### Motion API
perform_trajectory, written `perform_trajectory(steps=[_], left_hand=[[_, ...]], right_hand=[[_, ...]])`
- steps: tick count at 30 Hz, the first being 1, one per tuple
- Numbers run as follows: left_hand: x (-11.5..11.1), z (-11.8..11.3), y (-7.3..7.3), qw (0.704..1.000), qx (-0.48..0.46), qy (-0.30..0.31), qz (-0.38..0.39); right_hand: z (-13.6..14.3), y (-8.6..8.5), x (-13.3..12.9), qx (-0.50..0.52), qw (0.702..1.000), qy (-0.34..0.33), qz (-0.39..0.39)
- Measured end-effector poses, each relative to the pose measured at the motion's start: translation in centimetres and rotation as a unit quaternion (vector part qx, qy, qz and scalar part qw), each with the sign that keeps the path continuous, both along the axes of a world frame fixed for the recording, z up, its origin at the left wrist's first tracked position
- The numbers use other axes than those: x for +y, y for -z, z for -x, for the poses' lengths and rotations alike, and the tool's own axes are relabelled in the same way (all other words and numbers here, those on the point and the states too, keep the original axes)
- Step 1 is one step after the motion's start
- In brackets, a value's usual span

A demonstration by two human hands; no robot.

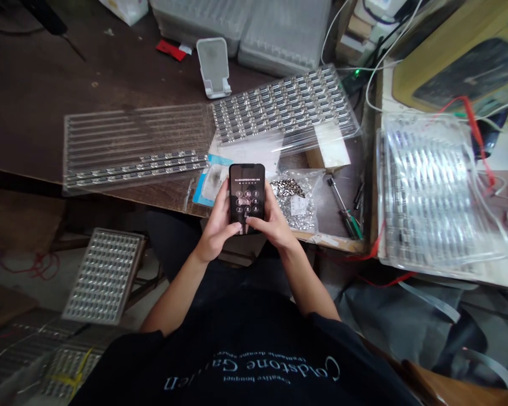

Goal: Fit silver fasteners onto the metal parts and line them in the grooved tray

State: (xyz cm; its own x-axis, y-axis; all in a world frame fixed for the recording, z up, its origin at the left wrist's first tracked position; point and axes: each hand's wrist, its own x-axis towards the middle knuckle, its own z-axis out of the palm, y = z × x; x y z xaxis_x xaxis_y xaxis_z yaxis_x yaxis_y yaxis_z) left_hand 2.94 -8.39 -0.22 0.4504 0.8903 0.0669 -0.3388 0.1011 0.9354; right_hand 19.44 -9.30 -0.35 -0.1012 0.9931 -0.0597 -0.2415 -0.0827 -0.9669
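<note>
A smartphone point(247, 186) with a number keypad lit on its dark screen is held upright between both hands at the table's front edge. My left hand point(217, 230) grips its left side, the thumb lying over the lower screen. On the opposite side my right hand point(276, 223) is wrapped round the edge, its thumb near the bottom row of the keypad. Right behind the phone lies a blue-edged packet point(207, 183). Beside my right hand rests a clear plastic bag point(309, 211) of small metal parts.
A clear tray point(110, 135) with a few rows of connectors lies left, a fuller tray point(279, 104) behind. A phone stand point(214, 65) stands at the back. Right are a green-handled screwdriver point(350, 217), a small box point(331, 148) and stacked trays point(432, 192). Another tray point(104, 276) sits lower left.
</note>
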Motion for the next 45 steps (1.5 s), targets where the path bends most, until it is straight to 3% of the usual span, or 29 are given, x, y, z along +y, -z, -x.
perform_trajectory(steps=[6, 14, 23, 29, 34, 45], left_hand=[[0.1, -0.1, -0.4, 1.0, -0.003, -0.007, 0.026], [0.4, -0.2, -0.5, 1.0, -0.006, -0.005, 0.018], [0.5, -0.4, -0.8, 1.0, 0.001, -0.024, 0.002], [0.9, -1.3, -0.8, 0.993, 0.035, -0.105, -0.026], [1.4, -2.7, -0.8, 0.981, 0.058, -0.182, -0.019], [1.7, -2.8, -0.2, 0.979, 0.071, -0.19, -0.016]], right_hand=[[-0.6, -0.5, -0.2, 0.012, 0.999, -0.046, -0.018], [-0.6, 0.2, -0.1, 0.056, 0.997, -0.041, -0.015], [0.0, 0.0, -0.2, 0.004, 1.0, 0.001, -0.016], [-0.1, 0.5, -0.2, 0.0, 1.0, 0.022, 0.01], [-0.1, 0.2, -0.5, -0.027, 1.0, 0.003, -0.013], [-0.1, 0.1, -0.5, -0.03, 0.999, -0.003, -0.028]])
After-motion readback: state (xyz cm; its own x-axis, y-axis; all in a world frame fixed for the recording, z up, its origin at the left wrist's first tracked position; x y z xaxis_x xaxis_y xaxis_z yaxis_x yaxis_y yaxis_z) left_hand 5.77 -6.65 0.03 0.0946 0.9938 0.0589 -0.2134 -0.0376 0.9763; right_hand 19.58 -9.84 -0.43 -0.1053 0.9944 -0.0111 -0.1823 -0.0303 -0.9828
